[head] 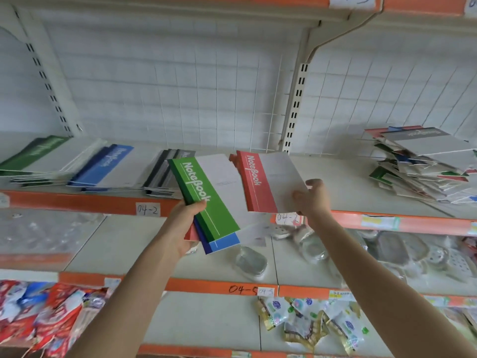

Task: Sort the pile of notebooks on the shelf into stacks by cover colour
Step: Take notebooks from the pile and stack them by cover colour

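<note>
- Left hand [185, 226], at 7 o'clock from frame centre: fingers and thumb are curled round the lower end of a fan of three notebooks, with the thumb pressed on the top cover.
- Fan contents: green notebook [206, 200] on top; blue notebook [224, 245] beneath it, exposed at 5 o'clock; a third notebook [191, 233] with a red edge lowest, exposed beside the palm.
- Right hand [313, 200], at 4 o'clock from centre: thumb and fingers pinch the right edge of a red notebook [268, 182].
- The red notebook sits just beside the green notebook, at its 3 o'clock, over the front edge of the shelf [77, 202]. Contact with the shelf cannot be determined.
- Sorted stacks on the shelf, from 9 o'clock toward centre: green stack [38, 156], blue stack [103, 166], grey stack [167, 171].
- Unsorted pile [423, 166], at 3 o'clock on the same shelf: mixed covers, untidy, well apart from the stacks.
- Wire grid [206, 99], at 12 o'clock: backs the shelf.
</note>
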Motion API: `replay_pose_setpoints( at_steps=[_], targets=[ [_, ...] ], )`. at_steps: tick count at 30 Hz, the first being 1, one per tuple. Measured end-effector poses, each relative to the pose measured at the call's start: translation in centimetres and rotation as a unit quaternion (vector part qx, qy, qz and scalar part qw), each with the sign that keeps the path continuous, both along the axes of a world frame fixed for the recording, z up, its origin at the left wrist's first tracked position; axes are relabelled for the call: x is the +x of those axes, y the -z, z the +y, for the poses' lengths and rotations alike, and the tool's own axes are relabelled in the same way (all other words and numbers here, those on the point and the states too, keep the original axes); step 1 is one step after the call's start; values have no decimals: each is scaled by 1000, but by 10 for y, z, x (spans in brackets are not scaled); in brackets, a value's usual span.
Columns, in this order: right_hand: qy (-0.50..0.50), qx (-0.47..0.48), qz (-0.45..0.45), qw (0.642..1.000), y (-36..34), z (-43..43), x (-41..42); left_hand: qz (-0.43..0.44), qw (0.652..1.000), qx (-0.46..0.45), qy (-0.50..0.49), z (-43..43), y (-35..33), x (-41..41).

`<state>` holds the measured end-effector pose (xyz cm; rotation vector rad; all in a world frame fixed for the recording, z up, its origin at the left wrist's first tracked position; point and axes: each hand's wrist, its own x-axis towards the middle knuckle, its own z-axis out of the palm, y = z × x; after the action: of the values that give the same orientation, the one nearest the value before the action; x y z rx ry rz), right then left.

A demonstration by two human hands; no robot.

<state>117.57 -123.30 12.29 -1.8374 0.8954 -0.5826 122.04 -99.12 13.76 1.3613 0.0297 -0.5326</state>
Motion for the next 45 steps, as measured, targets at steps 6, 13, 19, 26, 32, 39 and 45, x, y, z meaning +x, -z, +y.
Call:
replay_pose_setpoints(
  at_steps=[6, 13, 19, 26, 32, 39, 45],
  targets=[
    [-53, -211, 244, 945, -5, -12, 50, 9, 999, -10, -46, 15, -9, 59],
    [-139, -367, 377, 839, -18, -9, 85, -24, 999, -10, -38, 13, -17, 116],
    [-213, -250, 141, 934, -30, 38, 128, -48, 999, 1, 9, 9, -21, 147],
    [-183, 261, -31, 947, -33, 107, 178, -122, 990, -3, 68, 45, -23, 187],
    [-205, 312, -32, 927, -36, 174, 226, -182, 974, 113, 78, 113, -21, 250],
    [-181, 382, -71, 903, -23, 246, 268, -212, 964, 131, 97, 181, -20, 307],
    [-143, 436, -92, 884, -15, 283, 275, -224, 949, 149, 164, 215, -17, 323]
  ],
)
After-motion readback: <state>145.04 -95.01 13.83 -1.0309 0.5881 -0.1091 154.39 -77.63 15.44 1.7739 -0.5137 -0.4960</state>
